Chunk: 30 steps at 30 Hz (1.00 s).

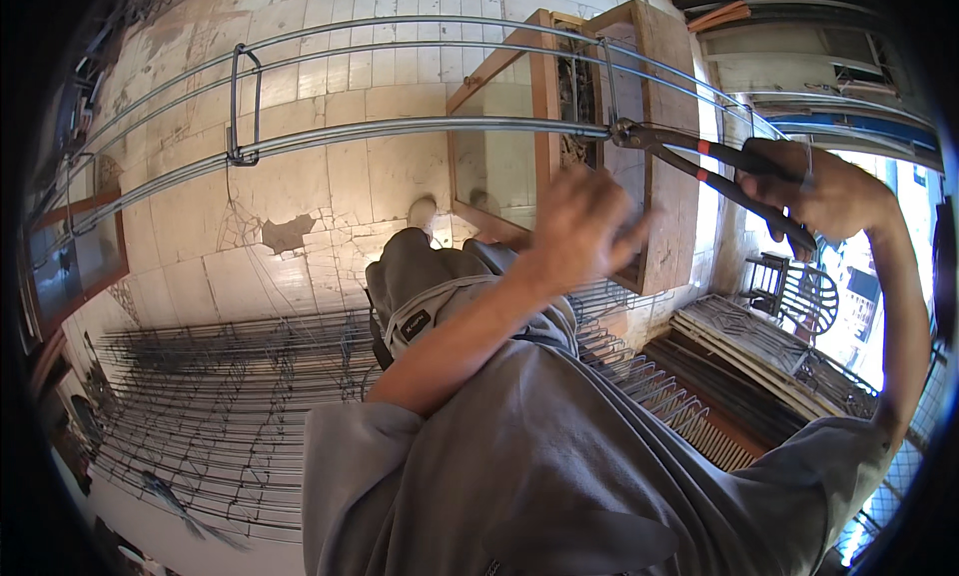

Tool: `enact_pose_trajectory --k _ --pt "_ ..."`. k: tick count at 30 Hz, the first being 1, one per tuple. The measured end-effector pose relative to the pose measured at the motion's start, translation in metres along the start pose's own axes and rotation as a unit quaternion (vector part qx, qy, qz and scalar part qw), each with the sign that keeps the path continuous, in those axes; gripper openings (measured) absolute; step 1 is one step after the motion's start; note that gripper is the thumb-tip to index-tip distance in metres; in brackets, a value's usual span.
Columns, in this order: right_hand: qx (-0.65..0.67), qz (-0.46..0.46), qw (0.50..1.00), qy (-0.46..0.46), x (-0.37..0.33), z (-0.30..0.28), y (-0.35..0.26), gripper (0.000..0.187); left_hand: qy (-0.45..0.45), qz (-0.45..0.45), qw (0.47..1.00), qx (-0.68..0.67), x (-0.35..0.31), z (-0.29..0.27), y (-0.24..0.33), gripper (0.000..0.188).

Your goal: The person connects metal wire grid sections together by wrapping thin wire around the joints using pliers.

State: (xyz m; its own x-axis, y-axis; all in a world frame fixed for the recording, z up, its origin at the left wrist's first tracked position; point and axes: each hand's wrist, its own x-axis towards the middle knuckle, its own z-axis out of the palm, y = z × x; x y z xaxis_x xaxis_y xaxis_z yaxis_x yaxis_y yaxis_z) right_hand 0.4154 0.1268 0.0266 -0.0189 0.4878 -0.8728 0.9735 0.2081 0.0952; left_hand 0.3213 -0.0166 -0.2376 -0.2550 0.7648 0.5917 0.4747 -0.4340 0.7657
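With its elbow bent outward, the right hand (819, 188) is closed around the handles of black pincers (681, 139), whose head lies to its left against the long steel rod frame (400, 128). Farther left and slightly lower, the left hand (589, 221) has fingers loosely curled, too blurred to tell whether they hold anything. Below-left of it, a dark label (416, 324) with pale lettering sits on waist cloth (458, 298).
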Motion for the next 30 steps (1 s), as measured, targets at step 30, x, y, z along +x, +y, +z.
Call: enact_pose_trajectory --k 30 --pt "-0.174 -0.101 0.937 0.285 -0.017 0.054 0.006 0.035 -0.054 0.021 0.991 -0.121 0.063 0.038 0.025 0.086"
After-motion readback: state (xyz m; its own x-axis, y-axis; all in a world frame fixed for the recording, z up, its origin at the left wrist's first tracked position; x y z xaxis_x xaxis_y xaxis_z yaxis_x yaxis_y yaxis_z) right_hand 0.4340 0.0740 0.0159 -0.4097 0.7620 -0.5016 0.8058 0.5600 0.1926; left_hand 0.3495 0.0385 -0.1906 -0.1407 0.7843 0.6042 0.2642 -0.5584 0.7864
